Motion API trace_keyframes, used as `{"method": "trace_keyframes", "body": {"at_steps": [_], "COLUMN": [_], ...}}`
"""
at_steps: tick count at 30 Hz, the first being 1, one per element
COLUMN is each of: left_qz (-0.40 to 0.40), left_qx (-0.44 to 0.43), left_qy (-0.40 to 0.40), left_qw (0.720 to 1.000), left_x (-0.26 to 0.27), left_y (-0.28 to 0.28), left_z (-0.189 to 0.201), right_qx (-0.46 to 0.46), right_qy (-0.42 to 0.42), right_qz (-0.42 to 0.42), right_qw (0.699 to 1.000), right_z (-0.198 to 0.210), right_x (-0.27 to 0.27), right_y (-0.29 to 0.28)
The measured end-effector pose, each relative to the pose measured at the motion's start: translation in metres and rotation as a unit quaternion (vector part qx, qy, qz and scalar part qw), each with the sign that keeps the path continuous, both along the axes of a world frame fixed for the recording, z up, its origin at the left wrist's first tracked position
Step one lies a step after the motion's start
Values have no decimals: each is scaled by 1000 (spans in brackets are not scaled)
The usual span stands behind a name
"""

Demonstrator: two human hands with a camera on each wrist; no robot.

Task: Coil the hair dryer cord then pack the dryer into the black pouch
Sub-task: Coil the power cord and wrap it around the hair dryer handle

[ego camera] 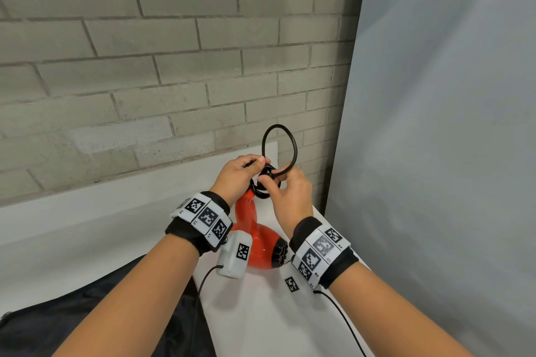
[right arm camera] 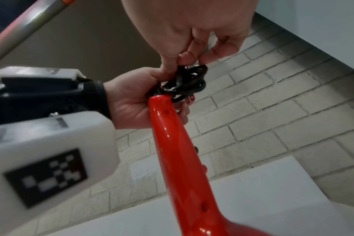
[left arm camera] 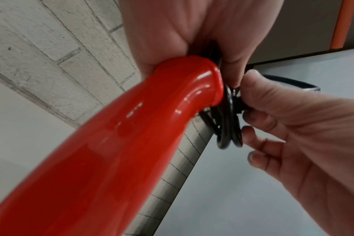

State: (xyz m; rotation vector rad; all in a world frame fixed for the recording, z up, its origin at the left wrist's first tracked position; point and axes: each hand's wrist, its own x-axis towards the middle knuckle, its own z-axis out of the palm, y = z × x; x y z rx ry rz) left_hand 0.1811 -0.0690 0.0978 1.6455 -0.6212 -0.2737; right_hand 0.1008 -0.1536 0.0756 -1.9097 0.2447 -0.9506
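Fingers (ego camera: 262,160) of both hands pinched on the black cord (ego camera: 280,151) coiled at the red dryer's (ego camera: 255,238) handle end.

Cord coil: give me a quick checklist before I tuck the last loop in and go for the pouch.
1. Coil held at the handle end by the left hand: ok.
2. Right hand pinching the cord at the coil: ok.
3. Cord fully coiled: not ok, one large loop stands free above the hands.
4. Plug located: cannot tell, though something metallic shows in the coil in the wrist views.
5. Dryer supported: cannot tell whether the body rests on the table or hangs above it.
6. Pouch within reach at lower left: ok; opening cannot tell.
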Motion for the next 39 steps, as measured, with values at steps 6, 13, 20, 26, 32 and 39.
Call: {"method": "trace_keyframes", "body": {"at_steps": [6, 13, 20, 26, 32, 39], "left_qz": [1, 10, 16, -13, -52, -10], "left_qx": [2, 6, -7, -23, -29, -70], "left_qy": [15, 12, 10, 21, 12, 36], "left_qw": [1000, 1000, 1000, 999, 998, 997], "left_x": [-1, 1, -1, -7, -5, 7], "left_y": [-2, 1, -2, -6, -5, 3], "left_z": [2, 1, -2, -2, -1, 2], "right_qx": [-85, -49, -18, -100, 56, -124], "right_qy": [42, 7, -28, 23, 8, 204], "right_qz": [-48, -51, -110, -143, 92, 158], "right_qw": [994, 997, 993, 984, 994, 958], "right_z": [0, -13, -21, -22, -14, -38], "right_x": [5, 1, -4, 6, 19, 10], "right_y": [1, 8, 11, 3, -11, -51]}}
